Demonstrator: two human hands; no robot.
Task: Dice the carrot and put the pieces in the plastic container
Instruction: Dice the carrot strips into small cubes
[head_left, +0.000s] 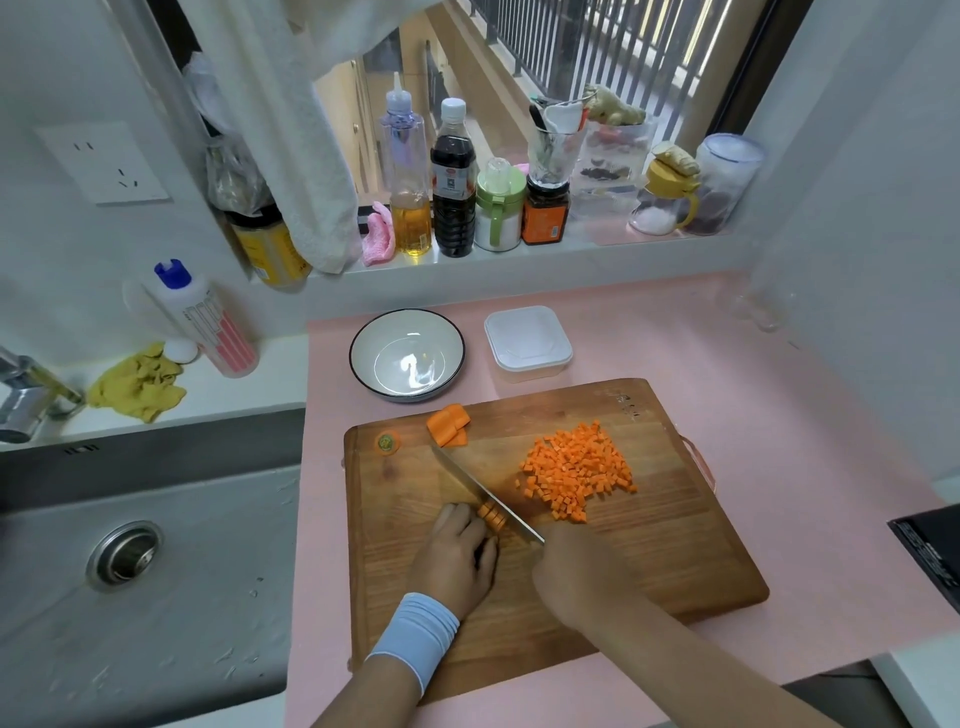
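On the wooden cutting board (675, 540) my left hand (460, 556) holds down a small bundle of carrot strips (491, 514) with curled fingers. My right hand (576, 577) grips the handle of a knife (483, 493), whose blade lies across the strips, tip pointing up-left. A heap of diced carrot (579, 467) lies on the board to the right of the blade. Uncut carrot slabs (448, 425) sit at the board's far edge, and the carrot's stem end (387, 442) lies at the far left corner. The clear plastic container (527, 343) stands beyond the board.
A white bowl with a dark rim (407, 353) sits left of the container on the pink mat (779, 415). A steel sink (140, 561) lies to the left. Bottles and jars line the window sill (467, 254). A black appliance (930, 551) is at the right edge.
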